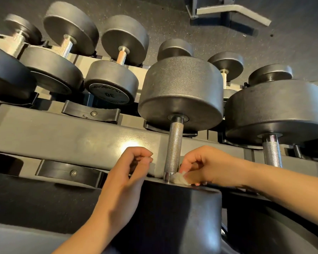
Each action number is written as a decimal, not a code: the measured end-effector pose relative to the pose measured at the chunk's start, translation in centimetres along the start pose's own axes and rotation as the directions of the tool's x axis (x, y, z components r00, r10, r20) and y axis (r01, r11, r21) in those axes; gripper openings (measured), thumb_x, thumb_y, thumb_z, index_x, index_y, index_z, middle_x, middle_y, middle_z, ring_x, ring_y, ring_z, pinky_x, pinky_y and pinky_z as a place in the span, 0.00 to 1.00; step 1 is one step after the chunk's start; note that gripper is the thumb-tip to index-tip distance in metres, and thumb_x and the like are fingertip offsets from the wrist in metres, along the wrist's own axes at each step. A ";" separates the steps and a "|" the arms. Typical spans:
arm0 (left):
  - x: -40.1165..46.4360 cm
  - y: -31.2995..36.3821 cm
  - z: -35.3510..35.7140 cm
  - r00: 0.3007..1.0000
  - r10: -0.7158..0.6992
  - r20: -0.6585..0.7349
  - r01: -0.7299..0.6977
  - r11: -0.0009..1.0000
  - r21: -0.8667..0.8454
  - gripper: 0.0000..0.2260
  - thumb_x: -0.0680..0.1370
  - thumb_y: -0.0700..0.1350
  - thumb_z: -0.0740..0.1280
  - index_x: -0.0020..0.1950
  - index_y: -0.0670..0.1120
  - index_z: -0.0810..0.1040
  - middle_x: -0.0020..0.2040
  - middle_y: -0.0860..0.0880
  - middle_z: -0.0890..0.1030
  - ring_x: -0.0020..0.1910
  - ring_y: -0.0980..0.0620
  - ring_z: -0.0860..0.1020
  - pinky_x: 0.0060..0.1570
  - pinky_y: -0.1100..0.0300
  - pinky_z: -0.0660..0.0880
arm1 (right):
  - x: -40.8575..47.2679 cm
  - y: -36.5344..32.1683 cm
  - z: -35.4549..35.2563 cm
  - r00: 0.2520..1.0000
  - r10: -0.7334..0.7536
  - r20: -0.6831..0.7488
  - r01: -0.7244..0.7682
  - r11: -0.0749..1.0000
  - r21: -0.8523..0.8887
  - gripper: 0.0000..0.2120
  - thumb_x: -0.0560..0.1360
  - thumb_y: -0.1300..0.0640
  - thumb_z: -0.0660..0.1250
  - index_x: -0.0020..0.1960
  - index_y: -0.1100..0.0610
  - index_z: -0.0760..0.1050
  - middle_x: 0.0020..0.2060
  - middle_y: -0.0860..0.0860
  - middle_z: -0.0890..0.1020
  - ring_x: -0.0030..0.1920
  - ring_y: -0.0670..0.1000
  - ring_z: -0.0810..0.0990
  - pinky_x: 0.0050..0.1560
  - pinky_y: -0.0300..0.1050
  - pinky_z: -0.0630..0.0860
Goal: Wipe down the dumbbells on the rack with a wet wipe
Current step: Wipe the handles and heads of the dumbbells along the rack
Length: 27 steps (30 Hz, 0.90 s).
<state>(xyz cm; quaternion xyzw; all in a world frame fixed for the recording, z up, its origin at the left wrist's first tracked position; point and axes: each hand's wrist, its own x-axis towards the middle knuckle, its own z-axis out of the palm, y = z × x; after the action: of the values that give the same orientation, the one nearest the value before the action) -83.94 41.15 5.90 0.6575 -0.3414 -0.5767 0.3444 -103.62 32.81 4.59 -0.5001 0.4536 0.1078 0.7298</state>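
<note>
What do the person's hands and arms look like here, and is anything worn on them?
Both the left hand and the right hand are bare: no gloves, rings, watch or bands visible. Both forearms are uncovered as far as the frame shows; no sleeve appears.

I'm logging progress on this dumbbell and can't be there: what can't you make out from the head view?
- Wipe: mostly hidden under the right hand; size unclear.
- Near head: in shadow, surface unreadable.
- Left hand: fingers curled; contents not visible.
- Label on the neighbouring dumbbell: only "30" legible.
- Rack: cut off by the left and right edges.
</note>
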 end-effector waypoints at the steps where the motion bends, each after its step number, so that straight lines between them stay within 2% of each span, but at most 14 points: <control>1: 0.1 -0.1 0.0 1.000 0.004 -0.004 -0.004 1.000 0.012 0.14 0.69 0.62 0.61 0.48 0.56 0.78 0.47 0.54 0.80 0.49 0.57 0.78 0.48 0.74 0.70 | 0.1 -0.8 0.2 0.997 -0.072 -0.024 0.070 0.993 -0.093 0.09 0.72 0.65 0.71 0.36 0.54 0.79 0.27 0.42 0.77 0.28 0.40 0.74 0.34 0.31 0.69; 3: 0.2 -0.2 0.1 1.000 0.007 -0.012 -0.007 1.000 0.011 0.14 0.69 0.61 0.62 0.48 0.57 0.77 0.47 0.55 0.80 0.49 0.58 0.78 0.48 0.74 0.70 | 0.7 -2.6 1.0 0.979 -0.203 -0.022 0.176 0.892 -0.417 0.11 0.73 0.60 0.69 0.34 0.49 0.75 0.29 0.41 0.76 0.33 0.41 0.73 0.38 0.32 0.68; 5: 0.2 -0.2 0.1 1.000 -0.011 -0.025 0.010 0.999 -0.038 0.14 0.68 0.61 0.64 0.49 0.58 0.77 0.46 0.56 0.81 0.48 0.59 0.78 0.49 0.71 0.71 | 2.1 -4.2 2.2 0.960 -0.280 0.011 0.189 0.619 -0.762 0.06 0.74 0.55 0.64 0.39 0.50 0.76 0.37 0.45 0.77 0.38 0.44 0.73 0.41 0.39 0.71; 6: 0.3 -0.3 0.1 0.999 -0.030 -0.032 0.027 0.997 -0.075 0.14 0.68 0.59 0.65 0.51 0.57 0.76 0.46 0.57 0.81 0.47 0.59 0.78 0.50 0.69 0.72 | 2.9 -4.9 2.9 0.953 -0.304 0.020 0.168 0.470 -0.866 0.05 0.75 0.55 0.62 0.43 0.51 0.75 0.41 0.47 0.77 0.41 0.47 0.73 0.41 0.43 0.72; 8: 0.2 -0.3 0.1 0.997 -0.055 -0.058 0.047 0.991 -0.122 0.13 0.70 0.54 0.67 0.54 0.56 0.74 0.44 0.59 0.81 0.46 0.60 0.77 0.50 0.67 0.72 | 4.3 -5.7 4.0 0.958 -0.284 0.028 0.113 0.287 -0.951 0.05 0.77 0.55 0.61 0.48 0.53 0.74 0.45 0.50 0.76 0.46 0.52 0.75 0.40 0.46 0.71; 10: 0.1 -0.2 0.1 0.994 -0.046 -0.099 0.035 0.993 -0.110 0.12 0.72 0.51 0.64 0.55 0.56 0.72 0.45 0.61 0.80 0.46 0.63 0.77 0.48 0.70 0.72 | 5.2 -5.7 4.2 0.957 -0.289 0.026 0.084 0.188 -0.978 0.07 0.77 0.58 0.61 0.53 0.56 0.75 0.49 0.53 0.76 0.50 0.55 0.77 0.38 0.46 0.68; 12: 0.1 0.1 0.1 0.991 -0.055 -0.122 0.041 0.992 -0.119 0.08 0.77 0.49 0.65 0.56 0.56 0.72 0.47 0.58 0.79 0.48 0.61 0.77 0.47 0.74 0.71 | 5.5 -5.1 3.3 0.928 -0.373 0.011 0.055 0.107 -0.993 0.06 0.74 0.62 0.64 0.50 0.58 0.76 0.47 0.55 0.76 0.46 0.57 0.79 0.34 0.46 0.64; 14: 0.0 0.3 0.0 0.990 -0.068 -0.121 0.053 0.991 -0.122 0.09 0.79 0.43 0.64 0.56 0.55 0.72 0.51 0.52 0.79 0.50 0.59 0.78 0.47 0.74 0.70 | 5.4 -4.8 1.3 0.857 -0.513 -0.051 0.005 0.107 -0.994 0.07 0.63 0.64 0.72 0.39 0.59 0.77 0.36 0.56 0.76 0.30 0.57 0.77 0.26 0.42 0.60; 16: 0.1 0.2 -0.1 0.992 -0.070 -0.104 0.058 0.992 -0.116 0.07 0.79 0.46 0.64 0.56 0.56 0.72 0.50 0.53 0.79 0.51 0.59 0.78 0.48 0.74 0.70 | 4.9 -5.4 -0.3 0.814 -0.570 -0.115 -0.082 0.083 -0.993 0.09 0.61 0.64 0.75 0.35 0.58 0.75 0.33 0.55 0.75 0.23 0.53 0.71 0.23 0.39 0.55; 17: 0.1 0.2 -0.1 0.993 -0.067 -0.094 0.057 0.993 -0.108 0.08 0.77 0.50 0.64 0.55 0.57 0.72 0.49 0.56 0.79 0.51 0.60 0.78 0.48 0.74 0.70 | 4.9 -5.5 -0.7 0.822 -0.560 -0.103 -0.090 0.052 -0.995 0.07 0.65 0.64 0.73 0.38 0.58 0.76 0.35 0.54 0.76 0.24 0.52 0.69 0.23 0.40 0.56; 19: 0.1 0.0 -0.1 0.995 -0.051 -0.085 0.043 0.995 -0.086 0.12 0.72 0.52 0.63 0.55 0.58 0.72 0.47 0.59 0.79 0.51 0.60 0.78 0.48 0.73 0.70 | 5.0 -5.2 -0.8 0.839 -0.538 -0.084 -0.052 0.075 -0.996 0.02 0.72 0.63 0.68 0.44 0.59 0.77 0.40 0.54 0.76 0.28 0.52 0.68 0.24 0.42 0.58; 21: -0.1 0.1 -0.1 0.995 -0.036 -0.088 0.029 0.997 -0.071 0.11 0.74 0.51 0.64 0.55 0.57 0.72 0.48 0.58 0.80 0.51 0.60 0.78 0.49 0.73 0.71 | 4.8 -4.8 0.1 0.851 -0.522 -0.055 -0.001 0.103 -0.995 0.06 0.75 0.58 0.64 0.47 0.58 0.78 0.43 0.54 0.77 0.33 0.55 0.74 0.28 0.44 0.63; 24: -0.3 0.4 -0.2 0.996 -0.014 -0.086 0.009 0.998 -0.062 0.08 0.80 0.43 0.64 0.56 0.55 0.73 0.51 0.52 0.79 0.50 0.61 0.78 0.49 0.73 0.71 | 4.1 -4.9 2.0 0.922 -0.385 0.032 0.106 0.171 -0.980 0.12 0.78 0.52 0.59 0.51 0.57 0.78 0.49 0.53 0.78 0.47 0.55 0.79 0.41 0.48 0.76; 27: -0.3 0.5 -0.2 0.995 -0.005 -0.096 -0.002 0.997 -0.074 0.10 0.79 0.39 0.64 0.55 0.53 0.73 0.51 0.50 0.80 0.49 0.60 0.78 0.48 0.73 0.71 | 3.9 -5.5 2.7 0.962 -0.264 0.066 0.128 0.226 -0.966 0.11 0.77 0.53 0.61 0.51 0.57 0.78 0.47 0.52 0.80 0.49 0.54 0.78 0.46 0.47 0.77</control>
<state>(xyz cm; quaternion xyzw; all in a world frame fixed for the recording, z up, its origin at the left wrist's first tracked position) -83.78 41.14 6.54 0.6716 -0.3022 -0.5570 0.3839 -96.56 31.29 5.31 -0.8982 0.2665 0.2408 0.2533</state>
